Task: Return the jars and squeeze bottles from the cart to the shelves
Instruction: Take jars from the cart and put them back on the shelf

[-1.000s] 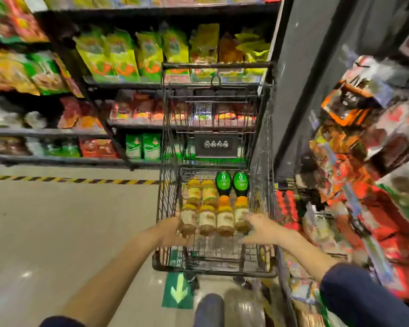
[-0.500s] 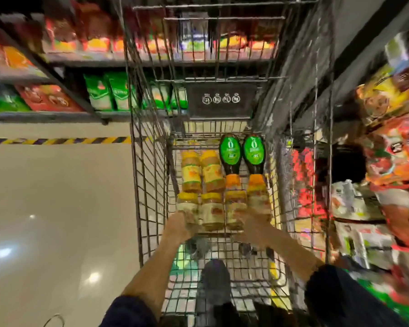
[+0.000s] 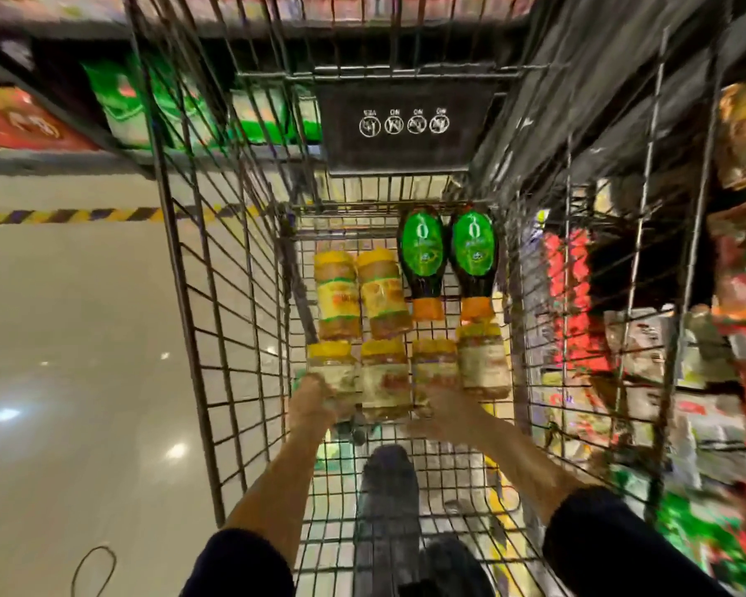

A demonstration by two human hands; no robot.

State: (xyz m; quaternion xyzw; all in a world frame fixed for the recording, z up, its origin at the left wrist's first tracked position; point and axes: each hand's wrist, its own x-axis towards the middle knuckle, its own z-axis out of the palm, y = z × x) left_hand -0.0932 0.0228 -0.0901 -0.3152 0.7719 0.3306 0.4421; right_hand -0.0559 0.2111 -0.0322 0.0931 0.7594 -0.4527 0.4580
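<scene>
A: Task things located?
B: All in the cart (image 3: 216, 338), laid flat on the wire floor. Six jars (image 3: 382, 295) are counted in two rows, lids pointed away. Two bottles (image 3: 421, 256) lie beside the far row, caps toward the near jars. Flat placement is probably meant to stop toppling.
A: Grip, left side?
B: The left hand (image 3: 317, 402) is curled round the base of the left jar (image 3: 332, 368) in the near row. The base is likely taken because it is the end nearest the person.
A: Right side?
B: The right hand (image 3: 442, 407) is set against the base of the third jar (image 3: 433, 364). Contact is seen. Wrapped or only pressed cannot be told, as the frame is smeared there.
A: Step?
B: Judged as the start of a pick-up, one jar per hand. Nothing appears lifted yet.
A: Progress?
B: Judged early, with eight items counted in the cart.
A: Destination?
B: Shelves (image 3: 61, 159) are seen left of the cart, and packets (image 3: 741, 252) are racked on the right. The jar slot is not identified.
A: Risk?
B: Neighbours are touching, so the second jar (image 3: 384, 381) could be dragged when the left jar is drawn out. A straight lift is advised.
</scene>
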